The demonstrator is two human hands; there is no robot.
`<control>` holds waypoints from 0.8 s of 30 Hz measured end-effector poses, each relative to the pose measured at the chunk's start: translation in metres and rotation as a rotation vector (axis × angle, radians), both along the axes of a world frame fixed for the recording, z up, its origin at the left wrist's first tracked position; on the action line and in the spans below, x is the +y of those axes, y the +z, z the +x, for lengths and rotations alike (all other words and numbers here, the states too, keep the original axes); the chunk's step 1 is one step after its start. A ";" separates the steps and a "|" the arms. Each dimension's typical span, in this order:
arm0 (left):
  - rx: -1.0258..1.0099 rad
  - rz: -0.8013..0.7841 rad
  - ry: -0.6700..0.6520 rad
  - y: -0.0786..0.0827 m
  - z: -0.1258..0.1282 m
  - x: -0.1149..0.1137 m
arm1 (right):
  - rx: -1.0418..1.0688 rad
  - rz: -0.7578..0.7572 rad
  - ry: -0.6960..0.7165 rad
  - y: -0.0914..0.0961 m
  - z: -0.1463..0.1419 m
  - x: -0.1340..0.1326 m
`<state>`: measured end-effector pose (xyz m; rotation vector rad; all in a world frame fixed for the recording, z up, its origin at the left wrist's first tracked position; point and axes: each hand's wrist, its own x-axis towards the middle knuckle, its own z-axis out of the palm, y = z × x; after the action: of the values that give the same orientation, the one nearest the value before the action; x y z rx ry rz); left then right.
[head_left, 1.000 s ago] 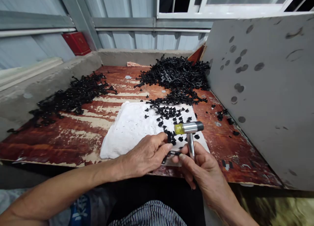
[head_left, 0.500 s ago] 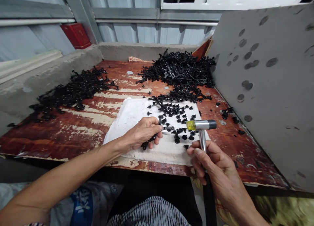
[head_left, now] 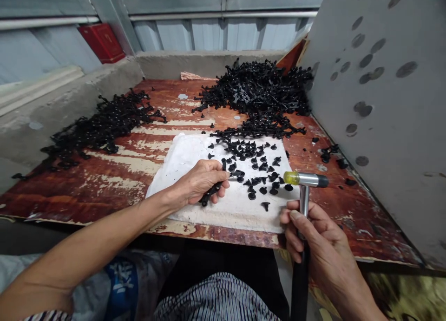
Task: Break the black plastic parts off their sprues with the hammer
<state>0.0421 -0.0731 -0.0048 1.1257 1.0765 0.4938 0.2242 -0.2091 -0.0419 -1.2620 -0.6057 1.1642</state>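
Note:
My left hand (head_left: 200, 181) is closed around a black plastic sprue strip (head_left: 211, 192) and rests on the white cloth pad (head_left: 195, 156). My right hand (head_left: 311, 232) grips the handle of a small metal hammer (head_left: 305, 180) with a yellow tip, held upright just past the pad's near right corner. Several small black plastic pieces (head_left: 256, 167) lie scattered on the pad between the two hands.
A worn red wooden board (head_left: 114, 181) carries the pad. A big pile of black sprues (head_left: 259, 91) lies at the back, another pile (head_left: 101, 128) at the left. A grey spotted panel (head_left: 386, 112) stands on the right, a concrete ledge (head_left: 69, 102) on the left.
My left hand carried the black strip forward onto the pad, away from my right hand. The right hand with the hammer drew back to the right. The view tilted downward.

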 end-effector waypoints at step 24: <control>0.015 -0.013 -0.005 -0.003 0.001 0.001 | -0.022 -0.016 0.034 -0.003 0.003 -0.002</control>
<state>0.0431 -0.0724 -0.0080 1.1216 1.0887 0.4745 0.2270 -0.2112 -0.0444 -1.2838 -0.6374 1.1873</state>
